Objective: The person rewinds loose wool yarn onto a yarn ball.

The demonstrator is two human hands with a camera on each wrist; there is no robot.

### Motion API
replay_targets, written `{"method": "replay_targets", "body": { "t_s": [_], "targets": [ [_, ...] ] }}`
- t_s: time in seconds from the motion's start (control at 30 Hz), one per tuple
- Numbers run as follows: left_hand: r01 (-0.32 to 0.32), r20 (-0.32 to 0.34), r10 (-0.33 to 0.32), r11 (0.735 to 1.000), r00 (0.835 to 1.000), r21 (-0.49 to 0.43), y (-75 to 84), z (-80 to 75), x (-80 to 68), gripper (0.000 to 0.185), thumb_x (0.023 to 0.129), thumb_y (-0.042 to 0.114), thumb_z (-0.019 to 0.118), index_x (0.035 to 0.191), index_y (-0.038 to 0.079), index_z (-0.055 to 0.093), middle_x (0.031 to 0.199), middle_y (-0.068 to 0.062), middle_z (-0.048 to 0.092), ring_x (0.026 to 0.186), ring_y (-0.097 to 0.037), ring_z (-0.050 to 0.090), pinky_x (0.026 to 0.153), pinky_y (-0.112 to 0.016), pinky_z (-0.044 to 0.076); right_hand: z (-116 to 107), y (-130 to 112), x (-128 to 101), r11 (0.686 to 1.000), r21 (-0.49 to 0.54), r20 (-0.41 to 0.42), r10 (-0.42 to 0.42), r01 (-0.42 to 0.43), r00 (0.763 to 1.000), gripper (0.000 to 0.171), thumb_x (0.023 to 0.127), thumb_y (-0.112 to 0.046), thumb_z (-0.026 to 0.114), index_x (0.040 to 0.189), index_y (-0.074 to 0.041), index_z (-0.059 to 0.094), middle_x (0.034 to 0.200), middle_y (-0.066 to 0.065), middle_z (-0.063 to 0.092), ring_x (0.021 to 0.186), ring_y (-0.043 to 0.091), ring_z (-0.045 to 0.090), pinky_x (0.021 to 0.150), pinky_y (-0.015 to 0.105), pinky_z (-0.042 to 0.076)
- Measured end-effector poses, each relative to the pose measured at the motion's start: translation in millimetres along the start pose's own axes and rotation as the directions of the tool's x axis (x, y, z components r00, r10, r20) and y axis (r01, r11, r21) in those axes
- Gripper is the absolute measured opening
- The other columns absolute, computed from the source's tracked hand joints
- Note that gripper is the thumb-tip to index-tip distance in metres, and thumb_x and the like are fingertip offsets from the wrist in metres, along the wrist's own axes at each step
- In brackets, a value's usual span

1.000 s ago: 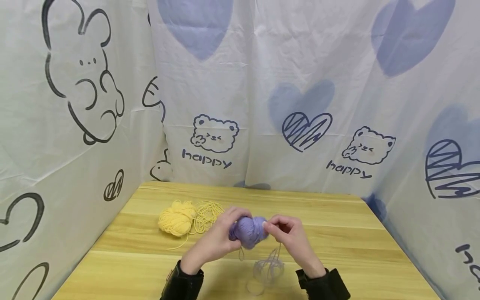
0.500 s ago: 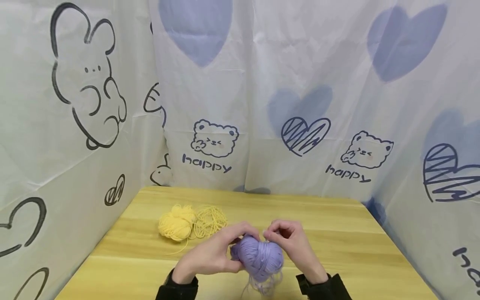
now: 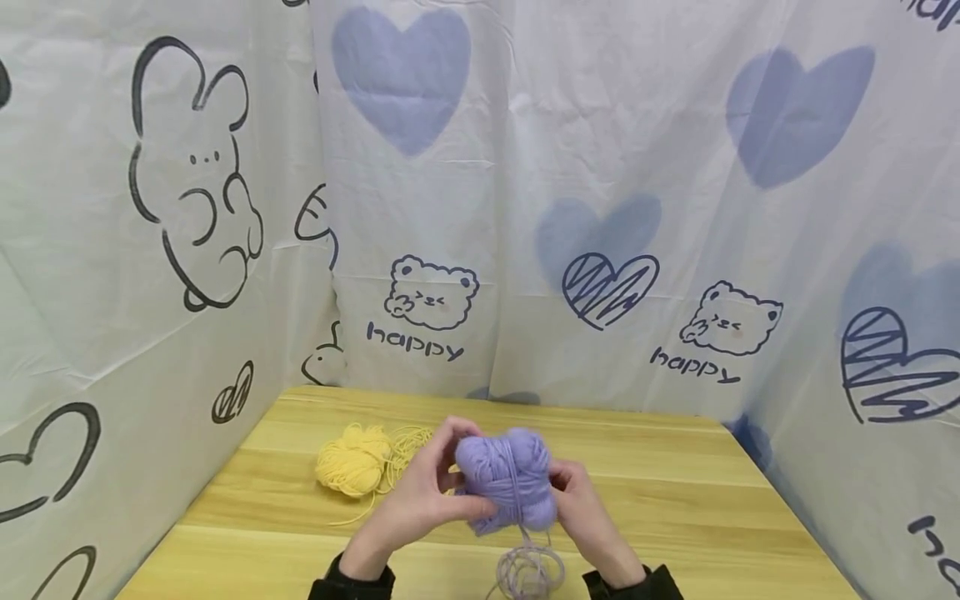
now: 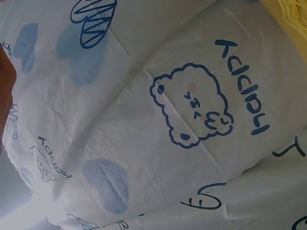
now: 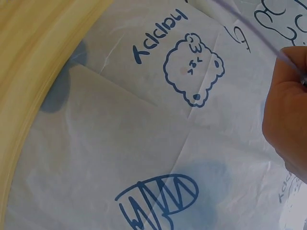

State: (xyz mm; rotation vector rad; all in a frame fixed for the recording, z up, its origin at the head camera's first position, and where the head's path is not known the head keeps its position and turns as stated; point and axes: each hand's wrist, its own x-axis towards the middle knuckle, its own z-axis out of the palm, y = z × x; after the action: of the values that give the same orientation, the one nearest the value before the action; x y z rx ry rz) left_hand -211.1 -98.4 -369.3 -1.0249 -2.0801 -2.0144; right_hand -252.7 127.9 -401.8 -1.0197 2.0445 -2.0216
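- Low in the frame's centre, a purple yarn ball point(image 3: 507, 479) sits lifted between both hands.
- The left hand point(image 3: 420, 500) grips its left side, fingers curled.
- The right hand point(image 3: 581, 504) clasps its right side.
- Loose purple strands point(image 3: 528, 571) trail below onto the wooden table point(image 3: 675, 492).

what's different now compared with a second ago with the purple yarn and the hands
Both hands raised and turned the purple yarn ball; the left hand grips its side, and the right hand, earlier pinching a strand in front, is now behind it. The yellow yarn stayed put on the table.
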Motion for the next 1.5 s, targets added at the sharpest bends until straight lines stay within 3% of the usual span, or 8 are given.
{"method": "replay_targets", "body": {
  "t_s": [0.13,0.27,0.4,0.63,0.97,1.17,1.3,1.5],
  "targets": [
    [0.056,-0.118,-0.064,0.996,0.991,-0.067,1.9,-0.9,1.4,0.062,0.074,-0.001,0.076,0.123,0.005,0.038,0.120,-0.014,0.050,0.107,-0.020,0.061,0.091,-0.036,0.055,1,-2,1,0.998,-0.029,0.042,0.060,-0.059,0.997,0.013,0.089,0.002,0.052,0.085,0.015,0.054,0.065,-0.017,0.051,0.055,-0.003,0.040,0.046,0.019,0.032],
    [0.055,-0.243,-0.067,0.997,0.968,-0.056,1.5,-1.8,5.0,0.062,0.076,0.001,0.077,0.123,0.005,0.036,0.119,-0.015,0.051,0.106,-0.022,0.061,0.089,-0.035,0.056,3,-2,4,0.993,-0.070,0.082,0.098,-0.092,0.992,0.027,0.096,-0.008,0.053,0.086,0.017,0.055,0.059,-0.013,0.045,0.050,-0.002,0.033,0.043,0.024,0.026],
    [0.059,-0.339,-0.049,0.998,0.940,0.018,-1.9,-2.4,8.6,0.061,0.076,0.003,0.078,0.122,0.007,0.038,0.120,-0.017,0.052,0.107,-0.024,0.059,0.088,-0.031,0.056,4,-2,6,0.996,-0.085,0.127,0.042,-0.032,0.991,0.026,0.098,-0.010,0.052,0.084,0.011,0.058,0.052,0.001,0.027,0.046,0.004,0.024,0.040,0.030,0.019],
    [0.085,-0.408,0.035,0.958,0.912,0.272,-10.8,-0.3,13.9,0.061,0.068,-0.004,0.081,0.116,0.011,0.047,0.111,-0.008,0.058,0.100,-0.021,0.058,0.078,-0.028,0.057,0,-4,3,0.990,-0.130,0.135,-0.042,0.060,0.990,0.020,0.098,-0.009,0.053,0.084,0.001,0.062,0.064,0.010,0.043,0.051,0.016,0.030,0.044,0.035,0.027],
    [0.055,-0.313,0.130,0.852,0.941,0.520,-18.8,4.5,15.7,0.062,0.061,-0.008,0.081,0.114,0.011,0.053,0.114,-0.004,0.057,0.106,-0.019,0.059,0.085,-0.031,0.057,-6,-11,1,0.977,-0.156,0.079,-0.131,0.142,0.988,0.017,0.095,-0.003,0.055,0.080,-0.004,0.063,0.065,0.010,0.046,0.054,0.017,0.031,0.049,0.033,0.031],
    [0.004,-0.146,0.112,0.782,0.983,0.624,-23.7,6.0,13.3,0.063,0.059,-0.010,0.077,0.113,0.011,0.055,0.114,-0.005,0.058,0.109,-0.020,0.057,0.091,-0.038,0.055,-11,-14,-2,0.979,-0.160,0.018,-0.125,0.126,0.992,0.015,0.096,-0.005,0.055,0.082,-0.003,0.063,0.061,0.007,0.040,0.053,0.018,0.030,0.050,0.033,0.032],
    [-0.066,0.012,0.076,0.772,0.997,0.632,-25.4,6.3,10.9,0.060,0.062,-0.007,0.077,0.115,0.011,0.055,0.115,-0.003,0.058,0.108,-0.018,0.057,0.092,-0.035,0.055,-15,-14,-4,0.976,-0.174,-0.018,-0.134,0.128,0.991,0.015,0.096,-0.003,0.055,0.084,0.000,0.063,0.063,0.004,0.041,0.054,0.019,0.031,0.050,0.033,0.032],
    [-0.111,0.172,0.012,0.806,0.985,0.581,-25.6,5.4,8.5,0.059,0.066,0.000,0.079,0.117,0.015,0.054,0.116,0.002,0.060,0.106,-0.011,0.057,0.093,-0.028,0.052,-16,-11,-3,0.977,-0.178,-0.018,-0.123,0.118,0.992,0.015,0.096,-0.006,0.055,0.085,0.001,0.062,0.066,0.005,0.041,0.056,0.018,0.032,0.051,0.032,0.032]
  ]
}}
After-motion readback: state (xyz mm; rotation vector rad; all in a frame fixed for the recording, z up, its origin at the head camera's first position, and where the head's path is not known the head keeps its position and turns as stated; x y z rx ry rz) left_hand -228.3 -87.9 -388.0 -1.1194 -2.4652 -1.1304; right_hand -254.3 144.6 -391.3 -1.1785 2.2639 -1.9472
